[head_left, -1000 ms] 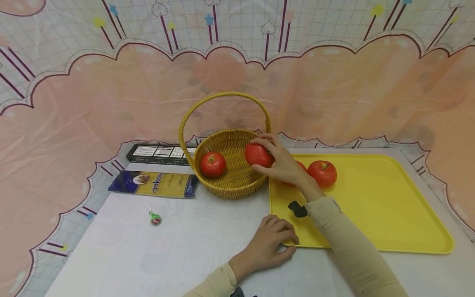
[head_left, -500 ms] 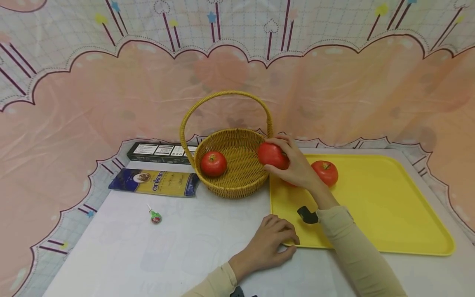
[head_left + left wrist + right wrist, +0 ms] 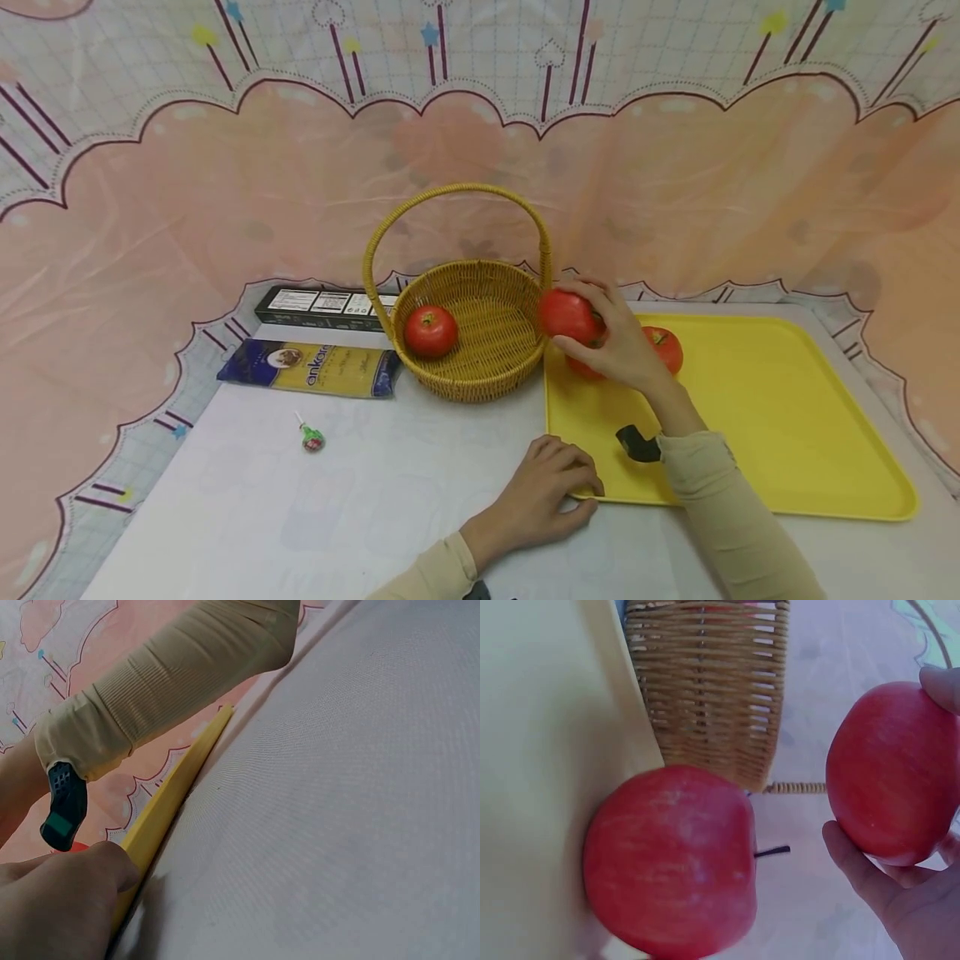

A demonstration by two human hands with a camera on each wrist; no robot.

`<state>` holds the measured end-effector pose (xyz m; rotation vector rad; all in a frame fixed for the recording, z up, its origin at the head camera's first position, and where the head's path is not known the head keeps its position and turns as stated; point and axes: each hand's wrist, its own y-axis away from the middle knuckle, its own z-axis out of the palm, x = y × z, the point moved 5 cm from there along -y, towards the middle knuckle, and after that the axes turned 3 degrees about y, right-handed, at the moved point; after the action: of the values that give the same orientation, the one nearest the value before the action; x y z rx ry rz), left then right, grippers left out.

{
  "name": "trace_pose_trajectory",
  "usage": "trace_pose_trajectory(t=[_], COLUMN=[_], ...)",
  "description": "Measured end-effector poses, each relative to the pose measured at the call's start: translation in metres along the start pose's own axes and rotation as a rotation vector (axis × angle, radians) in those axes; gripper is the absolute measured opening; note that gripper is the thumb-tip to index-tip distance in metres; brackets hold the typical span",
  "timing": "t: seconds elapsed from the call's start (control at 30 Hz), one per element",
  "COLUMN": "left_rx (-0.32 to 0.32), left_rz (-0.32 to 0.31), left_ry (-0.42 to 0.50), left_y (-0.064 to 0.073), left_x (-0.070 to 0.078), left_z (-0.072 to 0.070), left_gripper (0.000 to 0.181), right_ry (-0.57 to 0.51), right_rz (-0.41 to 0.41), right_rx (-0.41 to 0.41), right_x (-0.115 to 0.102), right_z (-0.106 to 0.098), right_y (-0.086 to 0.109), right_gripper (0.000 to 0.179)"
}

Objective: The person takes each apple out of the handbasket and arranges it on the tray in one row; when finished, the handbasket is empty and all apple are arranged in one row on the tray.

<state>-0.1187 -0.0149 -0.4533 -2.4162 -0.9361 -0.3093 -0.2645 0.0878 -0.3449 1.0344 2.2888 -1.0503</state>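
Right hand (image 3: 621, 343), pinching 1 apple (image 3: 567, 317), moves off the basket (image 3: 476, 388); careless lowering could bump the neighbouring fruit (image 3: 671, 862). Left hand (image 3: 546, 496) grips the tray (image 3: 787, 408).

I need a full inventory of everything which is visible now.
Wicker basket with handle: 1, golden, centre
Rectangular tray: 1, yellow, right
Round apples: 4, red, one in basket, one held, two on tray
Long box: 1, dark, left of basket
Flat packet: 1, blue and yellow, before box
Wrapped lollipop: 1, mainly green, before packet
Table surface: 1, white, beneath
Patterned cloth: 1, mainly peach, behind
Left hand: 1, on tray rim
Right hand: 1, holding apple
Sleeves: 2, beige, forearms
Wrist devices: 2, dark, cuffs
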Motion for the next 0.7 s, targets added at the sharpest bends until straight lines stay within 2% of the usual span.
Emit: trace_pose_trajectory(t=[0.33,0.7], left_rx=[-0.016,0.01], left_rz=[-0.013,0.012], left_ry=[0.009,0.011], left_y=[-0.001,0.0], left_x=[-0.001,0.0], left_z=[-0.001,-0.002], left_gripper=[0.009,0.006], right_ry=[0.045,0.104], right_rz=[0.071,0.071], right_rx=[-0.017,0.001], right_x=[0.007,0.015], right_z=[-0.012,-0.027], right_y=[0.011,0.023], right_gripper=[0.065,0.069])
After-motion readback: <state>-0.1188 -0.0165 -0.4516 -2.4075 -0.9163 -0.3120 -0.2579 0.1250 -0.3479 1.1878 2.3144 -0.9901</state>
